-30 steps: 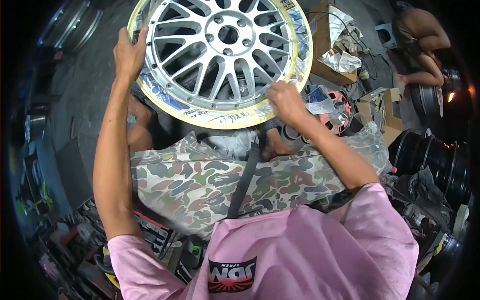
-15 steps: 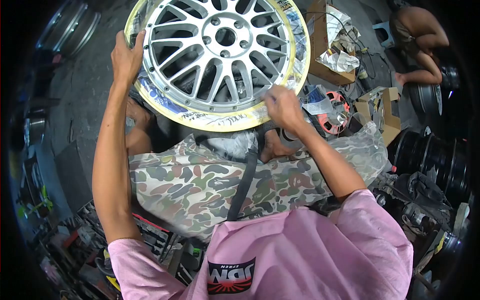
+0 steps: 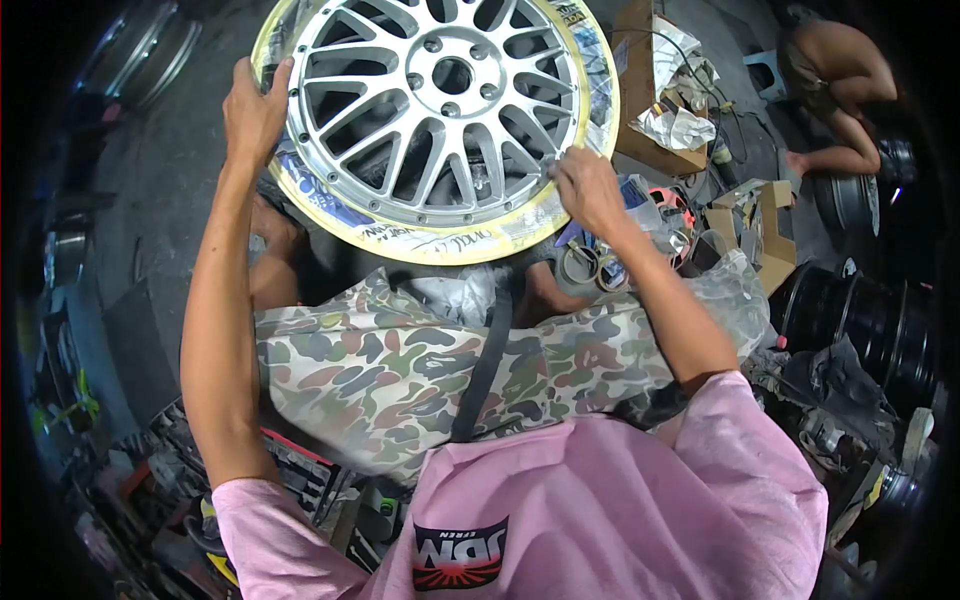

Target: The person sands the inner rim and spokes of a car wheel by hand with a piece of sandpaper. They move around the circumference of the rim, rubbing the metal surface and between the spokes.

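Note:
A silver multi-spoke car wheel (image 3: 452,115) faces me, its outer lip covered with yellow masking tape (image 3: 420,252) and printed paper. My left hand (image 3: 255,110) grips the lip on the left, thumb on the front and the other fingers behind the edge. On the lower right of the wheel, my right hand (image 3: 590,190) is closed, its fingertips pressed to the seam between spokes and taped lip. A small greyish bit shows at those fingertips, too small to name. Below the wheel, a camouflage apron (image 3: 380,370) covers my lap.
An open cardboard box (image 3: 665,145) with crumpled paper stands to the right, a smaller carton (image 3: 775,230) below it. Tape rolls (image 3: 580,265) lie by my right wrist. Another person (image 3: 840,70) crouches at upper right. Dark wheel rims (image 3: 850,320) and tools (image 3: 310,490) surround me.
My right hand has moved a little up and to the right along the inner edge of the taped lip. My left hand and the wheel stay almost in place.

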Demonstrator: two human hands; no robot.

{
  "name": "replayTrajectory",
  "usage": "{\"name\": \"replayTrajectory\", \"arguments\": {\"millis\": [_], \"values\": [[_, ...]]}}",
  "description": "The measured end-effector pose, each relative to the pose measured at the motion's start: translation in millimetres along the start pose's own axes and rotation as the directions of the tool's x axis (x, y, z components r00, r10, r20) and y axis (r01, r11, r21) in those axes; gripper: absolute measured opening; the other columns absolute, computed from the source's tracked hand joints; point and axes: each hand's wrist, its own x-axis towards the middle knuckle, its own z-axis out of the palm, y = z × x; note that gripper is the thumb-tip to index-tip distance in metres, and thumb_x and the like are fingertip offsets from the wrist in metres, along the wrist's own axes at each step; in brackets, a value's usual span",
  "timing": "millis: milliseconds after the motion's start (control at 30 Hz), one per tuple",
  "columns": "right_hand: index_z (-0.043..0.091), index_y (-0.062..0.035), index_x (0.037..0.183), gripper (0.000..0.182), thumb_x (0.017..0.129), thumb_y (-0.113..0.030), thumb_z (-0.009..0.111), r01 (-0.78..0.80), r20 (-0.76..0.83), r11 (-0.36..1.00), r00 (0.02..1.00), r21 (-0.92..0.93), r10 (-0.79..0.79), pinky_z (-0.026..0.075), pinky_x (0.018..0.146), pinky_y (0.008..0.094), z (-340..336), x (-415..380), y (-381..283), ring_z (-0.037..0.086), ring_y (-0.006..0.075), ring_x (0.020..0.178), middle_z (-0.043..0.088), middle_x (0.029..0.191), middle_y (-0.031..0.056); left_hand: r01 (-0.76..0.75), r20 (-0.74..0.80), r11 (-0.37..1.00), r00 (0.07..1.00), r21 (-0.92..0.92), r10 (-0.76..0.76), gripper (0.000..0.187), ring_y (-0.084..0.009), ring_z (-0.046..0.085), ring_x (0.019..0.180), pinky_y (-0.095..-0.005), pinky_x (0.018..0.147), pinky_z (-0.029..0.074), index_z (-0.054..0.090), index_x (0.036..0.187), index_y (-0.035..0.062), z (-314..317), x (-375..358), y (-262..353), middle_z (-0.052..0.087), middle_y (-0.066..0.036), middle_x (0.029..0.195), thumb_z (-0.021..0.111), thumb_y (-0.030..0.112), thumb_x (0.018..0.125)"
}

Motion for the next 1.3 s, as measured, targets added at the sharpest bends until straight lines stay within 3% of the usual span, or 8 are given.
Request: {"name": "replayTrajectory", "arguments": {"millis": [267, 467, 533, 633, 800, 967, 1200, 1300], "values": [[0.069, 0.0003, 0.083, 0.016, 0.091, -0.012, 0.065, -0.111, -0.202, 0.993, 0.974, -0.030, 0.102, 0.042, 0.070, 0.0495, 4.0, 2.3, -1.9, 0.061, 0.0386, 0.083, 0.063, 0.084, 0.0178, -0.013, 0.006, 0.999, 1.000, -0.042, 0.013, 0.053, -0.0506, 0.066, 0.108, -0.0517, 0.093, 0.050, 0.059, 0.118, -0.0035, -1.2, -2.7, 2.2, 0.070, -0.034, 0.109, 0.066, 0.045, 0.097], [0.074, -0.0028, 0.084, 0.016, 0.089, -0.014, 0.064, -0.215, 0.042, 0.955, 0.977, 0.204, 0.211, 0.045, 0.077, 0.0501, 6.0, -14.9, -34.5, 0.066, 0.0375, 0.088, 0.069, 0.088, 0.0168, -0.011, -0.010, 1.000, 1.000, -0.024, 0.011, 0.053, -0.0515, 0.065, 0.109, -0.0519, 0.094, 0.050, 0.059, 0.118, -0.0035, -0.4, -1.6, 0.0, 0.070, -0.034, 0.109, 0.066, 0.045, 0.097], [0.074, -0.0026, 0.084, 0.016, 0.089, -0.014, 0.064, -0.242, -0.119, 0.959, 0.958, 0.147, 0.260, 0.047, 0.073, 0.0527, 1.0, -2.2, -14.3, 0.067, 0.0389, 0.087, 0.069, 0.086, 0.0174, -0.016, -0.011, 1.000, 1.000, -0.016, 0.015, 0.053, -0.0516, 0.065, 0.109, -0.0519, 0.094, 0.050, 0.059, 0.119, -0.0036, -2.5, -2.1, 0.1, 0.070, -0.034, 0.109, 0.066, 0.045, 0.097], [0.074, -0.0023, 0.084, 0.017, 0.090, -0.014, 0.062, -0.191, -0.119, 0.982, 0.975, 0.003, 0.190, 0.048, 0.074, 0.0528, 15.8, -4.3, -10.7, 0.066, 0.0419, 0.085, 0.069, 0.085, 0.0188, -0.040, -0.018, 0.999, 0.999, 0.002, 0.040, 0.054, -0.0518, 0.065, 0.109, -0.0517, 0.094, 0.050, 0.058, 0.120, -0.0038, -3.7, -5.5, 8.7, 0.069, -0.034, 0.109, 0.066, 0.045, 0.097], [0.072, -0.0011, 0.086, 0.019, 0.091, -0.018, 0.065, -0.181, -0.013, 0.933, 0.981, 0.311, 0.194, 0.051, 0.072, 0.0529, -4.0, -11.5, -26.7, 0.066, 0.0448, 0.080, 0.068, 0.088, 0.0217, -0.028, -0.001, 0.999, 1.000, -0.022, 0.028, 0.054, -0.0516, 0.066, 0.108, -0.0509, 0.092, 0.051, 0.058, 0.120, -0.0042, -3.8, -2.0, 1.9, 0.070, -0.034, 0.109, 0.066, 0.044, 0.097], [0.074, -0.0023, 0.092, 0.011, 0.090, -0.010, 0.066, 0.049, -0.136, 0.994, 0.990, 0.096, -0.036, 0.050, 0.073, 0.0493, -13.6, 28.4, 37.9, 0.064, 0.0406, 0.082, 0.064, 0.084, 0.0185, -0.056, -0.019, 0.998, 0.998, -0.020, 0.056, 0.053, -0.0517, 0.066, 0.107, -0.0511, 0.092, 0.051, 0.058, 0.119, -0.0035, -2.5, -2.6, 5.5, 0.070, -0.035, 0.108, 0.067, 0.044, 0.097], [0.073, -0.0040, 0.106, 0.023, 0.084, -0.008, 0.067, 0.274, 0.072, 0.925, 0.962, -0.263, -0.264, 0.048, 0.083, 0.0437, -20.9, 46.0, 63.2, 0.060, 0.0307, 0.094, 0.062, 0.095, 0.0095, -0.025, -0.002, 0.999, 1.000, -0.045, 0.024, 0.055, -0.0511, 0.066, 0.107, -0.0511, 0.092, 0.051, 0.058, 0.116, -0.0035, -3.8, -3.8, 6.3, 0.070, -0.034, 0.106, 0.068, 0.046, 0.096], [0.072, -0.0033, 0.106, 0.026, 0.081, -0.007, 0.068, 0.321, 0.087, 0.935, 0.946, -0.150, -0.311, 0.048, 0.083, 0.0442, -14.0, 43.6, 66.4, 0.060, 0.0315, 0.095, 0.062, 0.097, 0.0104, -0.014, 0.001, 0.999, 1.000, -0.045, 0.014, 0.055, -0.0506, 0.067, 0.106, -0.0509, 0.091, 0.051, 0.059, 0.116, -0.0034, -5.3, -2.9, 8.0, 0.070, -0.034, 0.106, 0.068, 0.046, 0.096]]}}
